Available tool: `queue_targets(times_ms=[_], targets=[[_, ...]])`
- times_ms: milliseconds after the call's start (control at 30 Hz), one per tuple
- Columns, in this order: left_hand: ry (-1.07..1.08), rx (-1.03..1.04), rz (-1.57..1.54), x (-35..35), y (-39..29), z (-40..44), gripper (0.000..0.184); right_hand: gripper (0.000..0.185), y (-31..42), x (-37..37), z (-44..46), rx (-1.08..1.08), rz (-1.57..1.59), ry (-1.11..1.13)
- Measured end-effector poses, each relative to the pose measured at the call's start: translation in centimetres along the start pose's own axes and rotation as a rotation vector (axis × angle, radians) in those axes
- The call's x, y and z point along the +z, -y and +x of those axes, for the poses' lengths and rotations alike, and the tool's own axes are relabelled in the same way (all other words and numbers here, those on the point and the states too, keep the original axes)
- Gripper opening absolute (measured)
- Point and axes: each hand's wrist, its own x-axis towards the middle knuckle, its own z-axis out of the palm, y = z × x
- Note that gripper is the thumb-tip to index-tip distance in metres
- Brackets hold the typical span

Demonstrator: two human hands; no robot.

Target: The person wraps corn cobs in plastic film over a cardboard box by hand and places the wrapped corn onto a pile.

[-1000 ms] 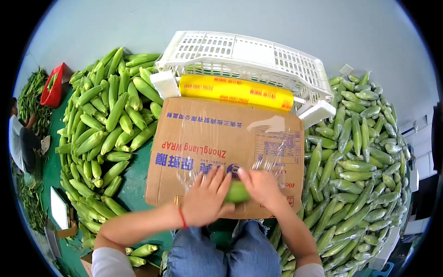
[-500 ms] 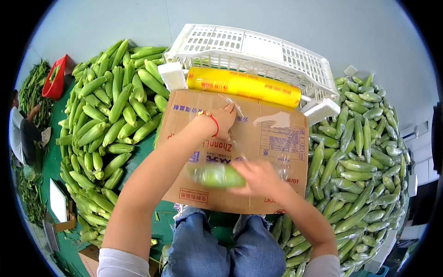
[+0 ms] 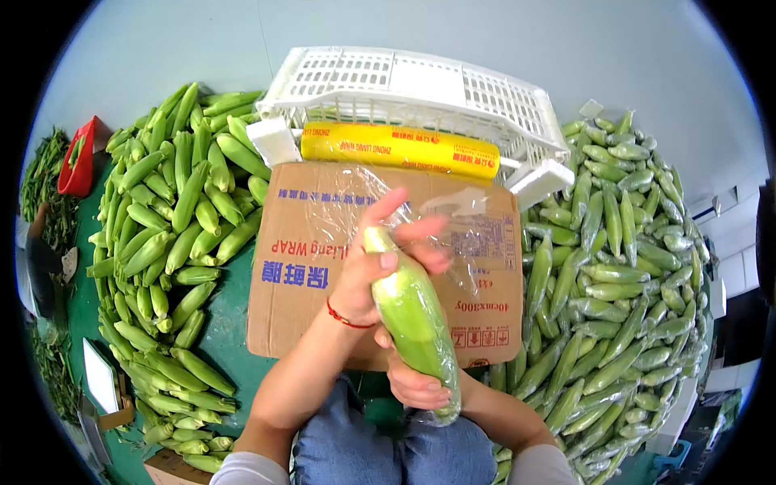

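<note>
An ear of corn (image 3: 412, 315) in its green husk, partly wrapped in clear plastic film, is held at a tilt above the cardboard box. My right hand (image 3: 414, 380) is closed round its lower end, where the film bunches. At the upper end my left hand (image 3: 368, 275), with a red bracelet at the wrist, has its thumb across the husk; its other fingers are spread behind and slightly blurred. Loose clear film (image 3: 347, 198) lies over the box top near the fingers. Beyond it is a yellow roll of plastic wrap (image 3: 396, 149) on a rod between white blocks.
The cardboard box (image 3: 291, 311) stands before my knees. Behind the roll is a white plastic crate (image 3: 420, 77). Unwrapped corn (image 3: 170, 218) is heaped at left, film-wrapped corn (image 3: 622, 291) at right. A red basket (image 3: 79, 162) and a person (image 3: 40, 267) are far left.
The corn has come up from the box top and turned from level to steeply tilted. My left hand has left the film on the box and now meets the corn's upper end.
</note>
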Motion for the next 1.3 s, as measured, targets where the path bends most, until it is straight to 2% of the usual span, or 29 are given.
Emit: queue_targets(times_ms=[67,100,167,200,233,267,333,367,400,433,467,533,567,633,700,767,800,833,867,933,967,1000,1033,1067,1167,1200,1233,1267,1300], targets=[[-0.069,0.021,0.128,-2.4,-0.9,0.5,0.033,0.078,0.1,0.2,0.4,-0.022,-0.075,-0.061],[-0.110,0.026,0.191,-2.7,-1.3,0.4,0.025,0.077,0.0,0.8,-0.1,-0.060,-0.245,-0.316],[-0.574,-0.009,0.552,-1.6,-2.6,-0.2,0.011,0.077,0.2,2.8,-1.6,-0.143,-0.586,-0.825],[-0.654,0.017,0.636,-2.5,-2.5,-0.8,0.007,0.065,1.3,3.6,-2.1,0.020,-1.151,-1.115],[-0.682,0.089,0.723,-4.2,-2.1,-1.9,0.009,0.062,1.6,4.0,-2.1,-0.098,-1.391,-1.067],[-0.833,0.167,0.677,-3.5,-1.4,-2.8,0.011,0.058,1.8,4.4,-1.9,-0.231,-1.631,-1.017],[-0.823,0.294,0.600,-4.8,-1.4,-4.5,0.009,0.051,2.4,5.7,-1.7,-0.515,-2.140,-0.911],[-0.737,0.167,0.762,-4.6,-2.4,-5.5,0.020,0.047,2.6,6.6,-1.8,-0.646,-2.409,-0.851],[-0.735,-0.020,0.687,-4.1,-3.0,-6.4,0.035,0.044,2.7,7.6,-2.1,-0.770,-2.689,-0.770],[-0.805,-0.124,0.671,-3.5,-1.9,-7.5,0.041,0.041,2.6,8.4,-2.5,-0.886,-2.968,-0.664],[-0.863,-0.258,0.617,-3.2,-0.5,-8.6,0.052,0.038,2.3,8.4,-2.0,-0.995,-2.478,-0.582],[-0.572,-0.724,0.422,-4.3,-0.6,-11.8,0.065,0.032,2.4,8.0,-0.6,-1.040,-1.494,-0.314],[-0.698,-0.724,0.435,-2.2,0.2,-12.4,0.067,0.031,2.4,8.5,-1.0,-1.040,-1.466,-0.340],[-0.433,-0.687,1.031,3.4,0.7,-10.4,0.069,0.030,2.4,9.4,-1.9,-1.036,-1.397,-0.386],[0.067,-0.243,1.417,2.1,0.7,-9.9,0.066,0.048,3.1,10.5,-3.3,-1.211,-1.297,-0.370],[0.395,-0.072,1.658,2.3,1.5,-8.6,0.070,0.057,3.3,10.4,-3.5,-1.522,-1.200,-0.290],[0.467,-0.139,1.746,4.0,2.5,-5.9,0.073,0.074,1.8,8.7,-2.9,-1.582,-1.175,-0.374],[0.538,-0.203,1.834,5.3,3.7,-3.7,0.077,0.081,0.5,4.9,-3.9,-1.452,-1.219,-0.568],[0.612,-0.262,1.951,6.3,4.9,-2.5,0.075,0.067,-0.8,3.6,-4.1,-1.529,-1.207,-0.816],[0.749,-0.376,2.179,7.4,7.0,-1.1,0.072,0.052,0.1,2.6,-11.0,-1.490,-1.107,-1.038],[0.736,-0.300,2.169,6.8,6.8,-1.4,0.070,0.042,0.9,4.4,-14.3,-1.490,-0.699,-1.009],[0.727,-0.225,2.157,5.5,5.9,-2.5,0.068,0.041,2.9,5.8,-18.6,-1.653,-0.765,-0.987],[0.717,-0.155,2.146,4.1,4.9,-3.6,0.067,0.036,4.1,10.0,-22.3,-1.801,-0.779,-1.146],[0.615,-0.179,2.156,3.0,3.6,-4.9,0.063,0.036,5.3,14.1,-26.0,-1.931,-0.777,-1.338],[0.245,-0.240,2.183,-0.5,0.0,-9.0,0.059,0.089,10.5,26.2,-37.6,-2.347,-1.090,-1.641],[0.185,-0.222,2.230,-1.4,-1.0,-10.1,0.060,0.090,11.9,28.5,-42.7,-2.420,-1.448,-2.073],[0.153,-0.157,2.305,-2.3,-1.6,-10.4,0.061,0.086,13.8,29.5,-49.4,-2.413,-1.344,-2.748],[0.102,-0.097,2.392,-3.3,-2.3,-10.9,0.061,0.076,15.6,29.6,-51.5,-2.503,-0.961,-2.742],[0.026,-0.060,2.492,-3.9,-3.0,-12.2,0.062,0.063,14.6,28.6,-44.0,-2.542,-1.284,-2.278]])
